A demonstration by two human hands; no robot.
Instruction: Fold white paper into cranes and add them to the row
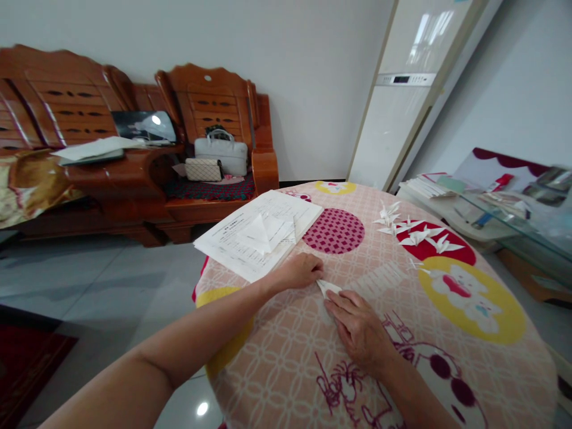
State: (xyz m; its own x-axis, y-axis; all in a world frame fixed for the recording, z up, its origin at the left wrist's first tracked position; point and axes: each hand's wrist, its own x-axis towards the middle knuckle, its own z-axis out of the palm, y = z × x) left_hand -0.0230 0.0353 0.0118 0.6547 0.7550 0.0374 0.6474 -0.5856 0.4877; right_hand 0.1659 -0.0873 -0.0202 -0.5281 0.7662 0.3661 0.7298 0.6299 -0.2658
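Note:
A small white piece of folded paper [329,289] with a pointed end lies on the round table between my hands. My left hand [304,270] is closed at the paper's narrow tip, its fingers curled. My right hand [357,325] holds the wider end down against the tablecloth, fingers close together and partly covering it. Several white paper cranes [420,237] stand at the far right of the table. Loose folded white paper [263,232] rests on a stack of printed sheets [223,238] beyond my left hand.
The patterned tablecloth [277,357] covers the table. Wooden seating [218,89] with handbags [223,155] stands behind it at the left. A tall white air conditioner [393,119] is at the wall. At the right, a glass-topped surface [513,220] holds papers and other items.

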